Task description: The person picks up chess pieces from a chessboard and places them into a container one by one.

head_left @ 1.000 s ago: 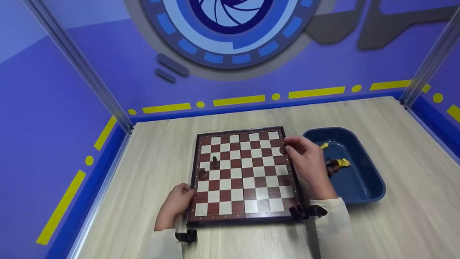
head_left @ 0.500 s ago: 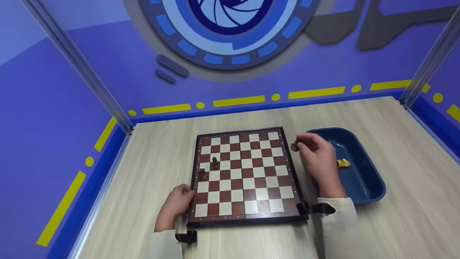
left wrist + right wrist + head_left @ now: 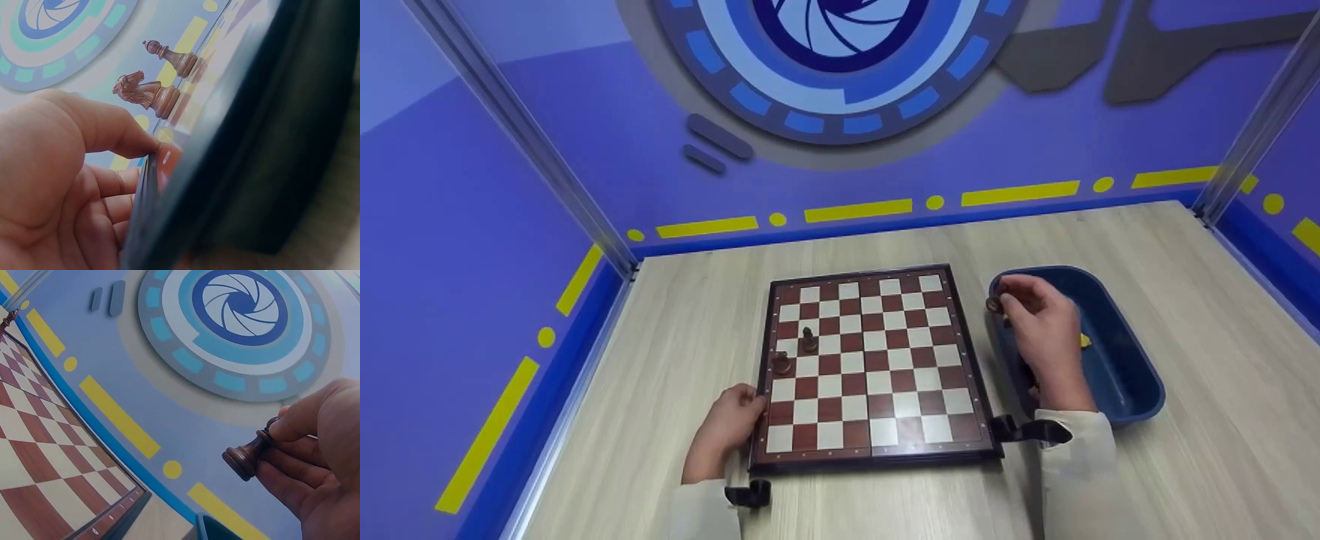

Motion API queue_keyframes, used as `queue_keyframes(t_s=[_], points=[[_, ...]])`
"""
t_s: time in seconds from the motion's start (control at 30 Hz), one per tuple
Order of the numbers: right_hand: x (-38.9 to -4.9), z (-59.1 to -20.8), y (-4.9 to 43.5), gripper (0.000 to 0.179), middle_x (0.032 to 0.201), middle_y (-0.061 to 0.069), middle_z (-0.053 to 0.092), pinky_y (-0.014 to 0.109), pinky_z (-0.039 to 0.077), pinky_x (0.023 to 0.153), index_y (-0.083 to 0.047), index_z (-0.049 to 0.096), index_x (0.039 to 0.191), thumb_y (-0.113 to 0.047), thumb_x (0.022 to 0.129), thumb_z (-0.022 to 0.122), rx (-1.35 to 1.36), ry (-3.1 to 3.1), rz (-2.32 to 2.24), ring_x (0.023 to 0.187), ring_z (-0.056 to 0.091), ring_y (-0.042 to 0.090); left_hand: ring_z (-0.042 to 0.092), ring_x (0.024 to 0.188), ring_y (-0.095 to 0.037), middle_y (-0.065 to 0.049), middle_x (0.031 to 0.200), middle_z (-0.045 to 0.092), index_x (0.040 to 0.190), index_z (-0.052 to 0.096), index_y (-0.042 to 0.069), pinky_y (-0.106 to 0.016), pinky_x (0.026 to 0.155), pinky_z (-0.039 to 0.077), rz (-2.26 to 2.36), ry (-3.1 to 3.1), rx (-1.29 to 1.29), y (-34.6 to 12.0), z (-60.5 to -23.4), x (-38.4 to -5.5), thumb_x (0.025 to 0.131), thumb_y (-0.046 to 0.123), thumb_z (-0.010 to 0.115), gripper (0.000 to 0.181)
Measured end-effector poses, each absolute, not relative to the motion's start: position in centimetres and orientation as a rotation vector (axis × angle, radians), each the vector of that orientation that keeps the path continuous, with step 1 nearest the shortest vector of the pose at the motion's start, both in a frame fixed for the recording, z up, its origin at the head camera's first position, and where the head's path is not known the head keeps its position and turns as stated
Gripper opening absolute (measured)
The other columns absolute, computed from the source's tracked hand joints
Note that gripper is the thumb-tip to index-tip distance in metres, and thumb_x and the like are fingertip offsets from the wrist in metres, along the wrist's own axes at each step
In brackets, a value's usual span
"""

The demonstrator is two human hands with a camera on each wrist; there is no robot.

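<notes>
My left hand (image 3: 727, 420) grips the left edge of the chessboard (image 3: 907, 341), its thumb on the rim in the left wrist view. On the board's left side stand a dark brown knight (image 3: 152, 95) and a dark brown bishop (image 3: 179, 61), both upright. My right hand (image 3: 1046, 334) pinches a dark brown chess piece (image 3: 243, 458) by its upper part, base pointing down and left. Fingers cover its head, so its kind is not clear. That hand is above the left side of the blue tray (image 3: 1117, 386).
Inside the tray lies a yellow chess piece (image 3: 1085, 340), mostly behind my right hand; other pieces there are hidden. The tray stands to the right of the board on the wooden table (image 3: 675, 322). Blue panels (image 3: 607, 150) enclose the table's back and sides.
My right hand has carried the dark chess piece rightward, from the board's right edge to the tray. The left hand, the board, the knight and the bishop stay where they were.
</notes>
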State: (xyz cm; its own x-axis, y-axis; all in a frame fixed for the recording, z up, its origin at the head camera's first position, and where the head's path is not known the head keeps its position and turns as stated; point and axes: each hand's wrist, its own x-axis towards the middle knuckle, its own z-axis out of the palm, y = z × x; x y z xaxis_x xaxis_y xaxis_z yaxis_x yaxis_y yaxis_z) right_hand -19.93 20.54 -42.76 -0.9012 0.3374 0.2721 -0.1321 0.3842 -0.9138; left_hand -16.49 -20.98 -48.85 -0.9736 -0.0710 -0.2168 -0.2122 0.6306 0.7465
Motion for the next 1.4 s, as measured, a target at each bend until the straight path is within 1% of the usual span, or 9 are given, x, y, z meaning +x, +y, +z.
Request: queue_keyframes(t_s=[0.2, 0.33, 0.4, 0.57, 0.67, 0.83, 1.07, 1.33, 1.4], points=[[-19.9, -42.7, 21.1, 0.022, 0.109, 0.006, 0.069, 0.012, 0.049, 0.076, -0.01, 0.068, 0.114, -0.015, 0.094, 0.062, -0.263, -2.237, 1.53, 0.092, 0.063, 0.003, 0.05, 0.059, -0.013, -0.001, 0.071, 0.055, 0.093, 0.058, 0.001, -0.027, 0.052, 0.041, 1.259, 2.695, -0.229, -21.0, -48.8, -16.4, 0.093, 0.018, 0.051, 0.018], [-19.9, -42.9, 21.3, 0.021, 0.11, 0.004, 0.068, 0.013, 0.047, 0.077, -0.012, 0.068, 0.114, -0.017, 0.094, 0.061, -0.323, -2.251, 1.52, 0.093, 0.062, 0.005, 0.051, 0.06, -0.013, -0.002, 0.073, 0.056, 0.094, 0.059, 0.001, -0.027, 0.052, 0.042, 1.255, 2.698, -0.228, -21.1, -48.8, -16.3, 0.093, 0.018, 0.05, 0.018], [-19.9, -43.0, 21.4, 0.021, 0.11, 0.004, 0.069, 0.014, 0.047, 0.078, -0.012, 0.068, 0.114, -0.017, 0.094, 0.061, -0.344, -2.252, 1.51, 0.094, 0.062, 0.004, 0.05, 0.059, -0.012, -0.001, 0.071, 0.055, 0.093, 0.059, 0.002, -0.027, 0.051, 0.041, 1.255, 2.696, -0.229, -21.1, -48.9, -16.3, 0.093, 0.018, 0.05, 0.018], [-20.1, -43.2, 21.6, 0.021, 0.107, 0.004, 0.071, 0.015, 0.046, 0.076, -0.012, 0.07, 0.112, -0.016, 0.094, 0.061, -0.387, -2.267, 1.427, 0.088, 0.062, -0.002, 0.049, 0.057, -0.012, 0.001, 0.067, 0.054, 0.092, 0.059, 0.003, -0.026, 0.05, 0.04, 1.263, 2.69, -0.236, -21.1, -49.0, -16.2, 0.093, 0.017, 0.05, 0.016], [-20.2, -43.3, 21.9, 0.02, 0.105, 0.005, 0.072, 0.015, 0.045, 0.073, -0.012, 0.071, 0.11, -0.016, 0.093, 0.061, -0.404, -2.276, 1.379, 0.083, 0.06, -0.004, 0.05, 0.058, -0.012, 0.001, 0.068, 0.054, 0.092, 0.059, 0.003, -0.026, 0.051, 0.041, 1.27, 2.686, -0.24, -21.1, -49.1, -16.3, 0.093, 0.017, 0.05, 0.017], [-20.2, -43.2, 22.0, 0.021, 0.105, 0.005, 0.072, 0.016, 0.044, 0.072, -0.013, 0.072, 0.109, -0.02, 0.094, 0.06, -0.409, -2.284, 1.366, 0.082, 0.059, -0.002, 0.049, 0.058, -0.012, 0.001, 0.068, 0.053, 0.093, 0.058, 0.003, -0.026, 0.051, 0.04, 1.274, 2.687, -0.24, -21.2, -49.0, -16.4, 0.093, 0.017, 0.05, 0.017], [-20.2, -43.2, 21.6, 0.021, 0.105, 0.003, 0.07, 0.018, 0.044, 0.069, -0.015, 0.072, 0.109, -0.023, 0.095, 0.058, -0.415, -2.312, 1.387, 0.084, 0.059, 0.008, 0.049, 0.06, -0.013, 0.0, 0.07, 0.053, 0.093, 0.058, 0.002, -0.027, 0.053, 0.041, 1.268, 2.699, -0.215, -21.2, -49.0, -16.3, 0.094, 0.018, 0.051, 0.017], [-20.3, -43.5, 20.8, 0.02, 0.103, 0.005, 0.071, 0.016, 0.044, 0.068, -0.013, 0.072, 0.107, -0.019, 0.094, 0.058, -0.346, -2.335, 1.375, 0.082, 0.059, 0.007, 0.05, 0.059, -0.012, -0.001, 0.072, 0.055, 0.093, 0.058, 0.002, -0.026, 0.051, 0.041, 1.257, 2.692, -0.227, -21.1, -49.0, -16.4, 0.094, 0.019, 0.051, 0.018], [-20.4, -43.6, 20.5, 0.02, 0.102, 0.005, 0.071, 0.016, 0.045, 0.069, -0.013, 0.072, 0.107, -0.019, 0.094, 0.059, -0.321, -2.333, 1.369, 0.083, 0.059, 0.008, 0.05, 0.06, -0.012, -0.002, 0.072, 0.055, 0.094, 0.058, 0.002, -0.026, 0.051, 0.041, 1.253, 2.687, -0.236, -21.1, -49.1, -16.5, 0.094, 0.019, 0.051, 0.019]])
